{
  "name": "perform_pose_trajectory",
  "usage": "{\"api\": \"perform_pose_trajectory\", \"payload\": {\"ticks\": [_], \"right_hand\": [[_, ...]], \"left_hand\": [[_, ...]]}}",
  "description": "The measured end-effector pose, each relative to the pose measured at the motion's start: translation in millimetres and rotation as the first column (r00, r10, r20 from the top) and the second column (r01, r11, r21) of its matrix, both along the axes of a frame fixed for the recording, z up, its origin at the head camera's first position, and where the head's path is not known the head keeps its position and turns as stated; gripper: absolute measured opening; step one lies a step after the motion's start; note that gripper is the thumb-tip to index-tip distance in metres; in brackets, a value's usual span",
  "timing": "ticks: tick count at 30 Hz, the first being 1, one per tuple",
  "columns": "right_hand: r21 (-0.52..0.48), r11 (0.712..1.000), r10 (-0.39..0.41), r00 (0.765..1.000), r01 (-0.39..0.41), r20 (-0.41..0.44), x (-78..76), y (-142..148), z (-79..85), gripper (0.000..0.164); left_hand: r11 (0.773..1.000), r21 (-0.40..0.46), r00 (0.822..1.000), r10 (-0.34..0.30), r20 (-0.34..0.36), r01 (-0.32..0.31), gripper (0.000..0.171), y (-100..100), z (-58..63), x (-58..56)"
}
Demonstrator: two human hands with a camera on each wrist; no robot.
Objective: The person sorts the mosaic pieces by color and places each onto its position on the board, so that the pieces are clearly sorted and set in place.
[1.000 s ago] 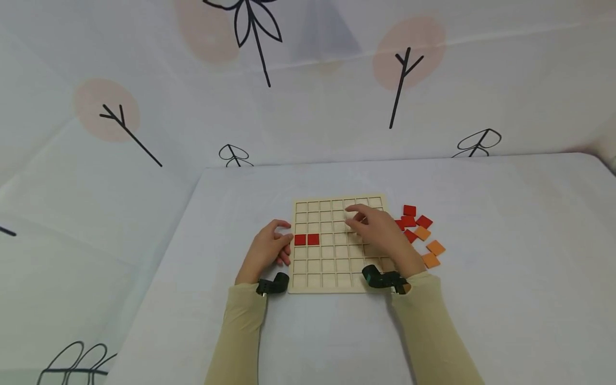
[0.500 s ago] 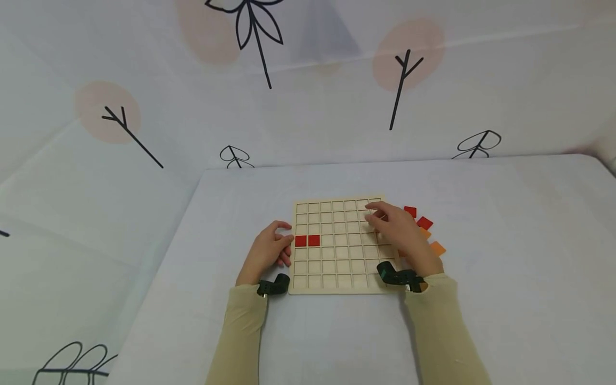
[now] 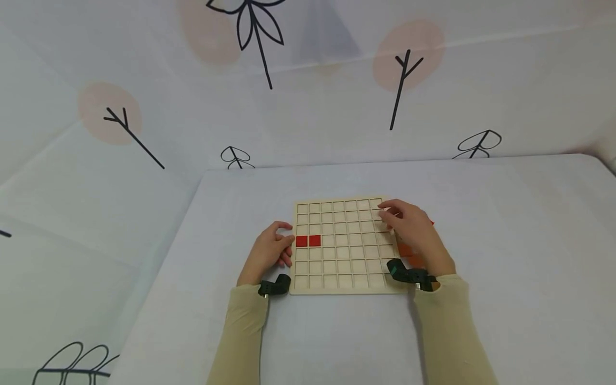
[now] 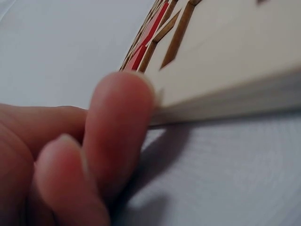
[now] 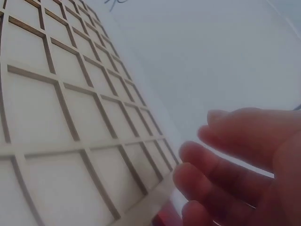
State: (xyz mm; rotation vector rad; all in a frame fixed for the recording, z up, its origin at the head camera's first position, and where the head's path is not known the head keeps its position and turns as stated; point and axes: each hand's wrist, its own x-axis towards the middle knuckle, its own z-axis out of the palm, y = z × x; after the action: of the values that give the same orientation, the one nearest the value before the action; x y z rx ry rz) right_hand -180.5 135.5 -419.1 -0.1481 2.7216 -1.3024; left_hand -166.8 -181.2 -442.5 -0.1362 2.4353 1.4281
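Note:
A pale wooden grid board [image 3: 343, 266] lies flat on the white cloth. Two red square tiles, a left one [image 3: 301, 241] and a right one [image 3: 315, 240], sit side by side in its cells at the left edge. My left hand [image 3: 266, 250] rests beside that edge, fingers loosely bent; in the left wrist view a fingertip [image 4: 123, 89] is right at the board's side. Over the board's right edge hovers my right hand [image 3: 413, 227], fingers loosely curved with a gap between them and nothing held. Orange tiles [image 3: 415, 261] show partly from under it.
Right of the board, the right hand and wrist hide most of the loose tiles; a red tile [image 5: 167, 214] peeks past the board's corner in the right wrist view. A wrist camera [image 3: 274, 285] sits on the left wrist, another camera [image 3: 409, 272] on the right.
My right hand has moved rightward from above the board's middle to its right edge, covering more of the loose tiles. The left hand and the two red tiles in the cells have stayed put.

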Motion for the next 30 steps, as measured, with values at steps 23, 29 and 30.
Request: {"api": "perform_pose_trajectory", "payload": {"ticks": [23,29,30], "right_hand": [[-0.003,0.962,-0.273,0.956,0.275,0.108,4.8,32,3.2,0.036],[0.006,0.949,-0.313,0.943,0.314,0.117,5.5,33,1.5,0.037],[0.017,0.947,-0.319,0.941,0.319,0.110,5.2,33,1.7,0.037]], "left_hand": [[1.000,-0.014,1.000,-0.006,0.001,0.006,0.030,2,4.6,0.1],[1.000,-0.010,1.000,-0.006,-0.005,0.005,0.030,2,3.7,1.0],[1.000,-0.011,1.000,-0.003,-0.005,0.003,0.030,1,3.4,1.0]]}}
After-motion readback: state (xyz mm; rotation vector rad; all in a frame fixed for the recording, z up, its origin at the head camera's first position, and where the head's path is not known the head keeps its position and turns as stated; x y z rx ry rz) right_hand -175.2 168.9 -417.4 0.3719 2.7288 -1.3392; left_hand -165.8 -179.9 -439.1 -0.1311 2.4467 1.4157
